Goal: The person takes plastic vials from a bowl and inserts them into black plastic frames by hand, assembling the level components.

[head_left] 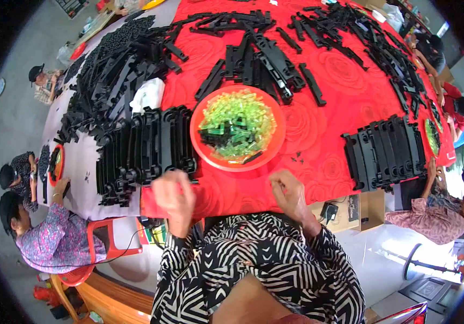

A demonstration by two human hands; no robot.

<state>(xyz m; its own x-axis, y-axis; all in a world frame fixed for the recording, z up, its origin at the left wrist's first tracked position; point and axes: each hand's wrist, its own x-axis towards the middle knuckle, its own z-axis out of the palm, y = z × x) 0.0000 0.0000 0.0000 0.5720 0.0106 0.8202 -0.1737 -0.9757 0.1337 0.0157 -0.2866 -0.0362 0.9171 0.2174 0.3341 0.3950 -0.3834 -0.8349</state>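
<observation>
My left hand [173,198] hovers at the table's front edge, just in front of a row of long black plastic parts [151,143]. It is smeared by motion, so its fingers do not show clearly. At the same edge, my right hand [289,193] has its fingers curled and pinched together; whatever they hold, if anything, is too small to make out. Beyond and between both hands stands an orange-red bowl [195,141] of small translucent yellow-green pieces [238,110]. Some black pieces [232,135] lie among them.
Loose black parts [253,59] are heaped across the red tablecloth [318,121], with another row [385,154] at right. A white crumpled bundle [148,96] lies by the left row. Co-workers [53,232] sit along both sides. A cardboard box [369,208] stands below the edge.
</observation>
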